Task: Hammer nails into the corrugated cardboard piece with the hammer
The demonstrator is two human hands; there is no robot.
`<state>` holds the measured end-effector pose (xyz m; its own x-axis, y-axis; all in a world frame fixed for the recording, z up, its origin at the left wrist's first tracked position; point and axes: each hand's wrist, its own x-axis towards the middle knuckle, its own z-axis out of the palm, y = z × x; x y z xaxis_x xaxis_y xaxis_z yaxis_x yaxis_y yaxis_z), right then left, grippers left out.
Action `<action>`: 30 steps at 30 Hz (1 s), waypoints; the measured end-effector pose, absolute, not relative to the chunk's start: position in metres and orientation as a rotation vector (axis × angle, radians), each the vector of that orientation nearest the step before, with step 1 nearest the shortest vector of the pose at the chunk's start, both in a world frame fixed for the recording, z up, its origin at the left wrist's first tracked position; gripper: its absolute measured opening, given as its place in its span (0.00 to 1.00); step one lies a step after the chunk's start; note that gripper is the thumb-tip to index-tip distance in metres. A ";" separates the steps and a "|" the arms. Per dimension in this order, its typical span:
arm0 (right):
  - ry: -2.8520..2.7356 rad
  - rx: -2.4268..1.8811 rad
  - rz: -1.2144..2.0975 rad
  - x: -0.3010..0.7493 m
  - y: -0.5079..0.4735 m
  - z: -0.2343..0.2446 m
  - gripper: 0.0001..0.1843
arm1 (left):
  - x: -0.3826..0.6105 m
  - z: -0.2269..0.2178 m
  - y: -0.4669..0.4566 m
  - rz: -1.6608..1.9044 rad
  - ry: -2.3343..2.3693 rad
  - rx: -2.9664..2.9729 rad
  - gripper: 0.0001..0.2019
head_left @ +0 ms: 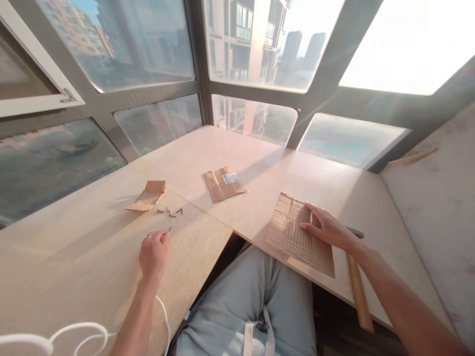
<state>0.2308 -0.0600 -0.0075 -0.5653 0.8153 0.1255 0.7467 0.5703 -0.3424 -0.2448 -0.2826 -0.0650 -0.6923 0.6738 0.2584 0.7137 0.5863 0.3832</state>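
- The left hand (154,252) pinched one nail (169,229) at its fingertips, the other fingers curled.
- Loose nails (169,212) lay on the table (74,257) at its 12 o'clock, beside a cardboard scrap (148,195).
- The right hand (326,228) lay open and flat on the perforated cardboard (293,232), gripping nothing — a hammer (358,289) at its 5 o'clock.

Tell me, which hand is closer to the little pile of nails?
Left. The left hand, pinching a single nail, sits just short of the pile of nails. The right hand rests flat on the holed cardboard, far off to the right.
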 end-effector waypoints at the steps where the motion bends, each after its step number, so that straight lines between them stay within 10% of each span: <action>1: -2.542 -1.292 0.374 0.230 -0.061 -0.005 0.40 | -0.242 -0.062 -0.281 -0.795 -2.741 -1.178 0.16; 16: -2.483 -1.208 0.457 0.227 -0.065 -0.001 0.33 | -0.093 0.033 -0.181 -2.358 -2.571 -1.542 0.17; 30: -2.385 -1.162 0.611 0.231 -0.066 -0.011 0.50 | 0.030 0.013 -0.032 -1.649 -1.835 -2.980 0.08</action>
